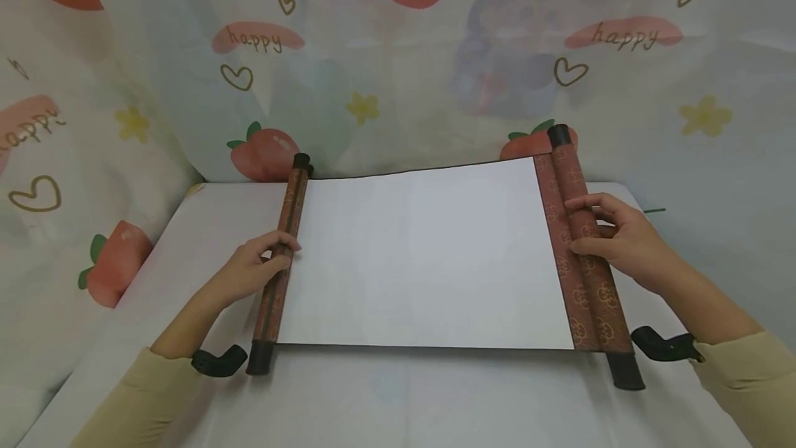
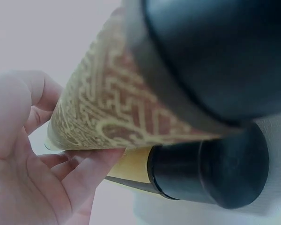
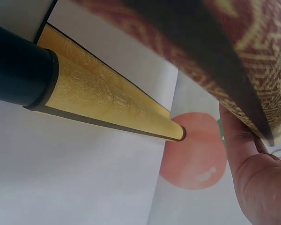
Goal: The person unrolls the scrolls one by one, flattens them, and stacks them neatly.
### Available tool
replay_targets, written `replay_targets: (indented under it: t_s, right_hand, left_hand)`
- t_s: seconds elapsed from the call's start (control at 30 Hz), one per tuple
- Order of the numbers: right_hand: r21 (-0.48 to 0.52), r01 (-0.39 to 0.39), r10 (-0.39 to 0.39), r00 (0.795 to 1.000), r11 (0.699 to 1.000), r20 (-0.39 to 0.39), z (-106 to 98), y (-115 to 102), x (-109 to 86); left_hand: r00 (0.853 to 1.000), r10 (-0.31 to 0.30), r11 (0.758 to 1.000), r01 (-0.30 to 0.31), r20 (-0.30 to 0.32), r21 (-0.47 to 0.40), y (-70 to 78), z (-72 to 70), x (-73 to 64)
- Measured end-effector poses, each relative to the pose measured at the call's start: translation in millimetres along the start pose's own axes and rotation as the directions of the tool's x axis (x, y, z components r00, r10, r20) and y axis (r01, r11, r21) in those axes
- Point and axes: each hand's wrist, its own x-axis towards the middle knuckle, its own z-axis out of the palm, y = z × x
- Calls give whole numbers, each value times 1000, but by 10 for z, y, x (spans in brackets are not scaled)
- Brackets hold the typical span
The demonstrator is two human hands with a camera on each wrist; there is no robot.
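A hanging scroll with a blank white sheet (image 1: 423, 254) is spread between two brown-red, gold-patterned rollers with black ends. The left hand (image 1: 255, 268) grips the left roller (image 1: 269, 313) near its middle, thumb on the near side and fingers over the top. The right hand (image 1: 622, 237) holds the thicker right roller (image 1: 606, 292) between thumb and fingers, and this side stands higher at the far end. In the right wrist view, a yellow-gold roller (image 3: 103, 98) with a black cap lies lower, beside the held one. The left wrist view shows a second black cap (image 2: 225, 168) under the held roller.
The scroll is over a white-covered table (image 1: 398, 399). Behind it hangs a pale curtain (image 1: 410, 54) printed with hearts, peaches and "happy". Black straps or mounts (image 1: 220, 361) jut from both wrists.
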Motion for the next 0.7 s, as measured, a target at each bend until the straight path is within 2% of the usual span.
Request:
replay_targets:
  t_s: [0.27,0.4,0.7]
  right_hand:
    - [-28,-6,5,1000,1000,-7,-9,-5,-22]
    - [-36,-8,8,1000,999,-12,-8,-4,-30]
    - [-49,-1,-1,999,999,-33,-21,14,-52]
  left_hand:
    - [1000,-23,1000,23,13,19,-41,5,3]
    - [999,-33,999,34,17,-7,-41,-18,-14]
    - [999,32,999,-32,-15,18,-112,-69,-37]
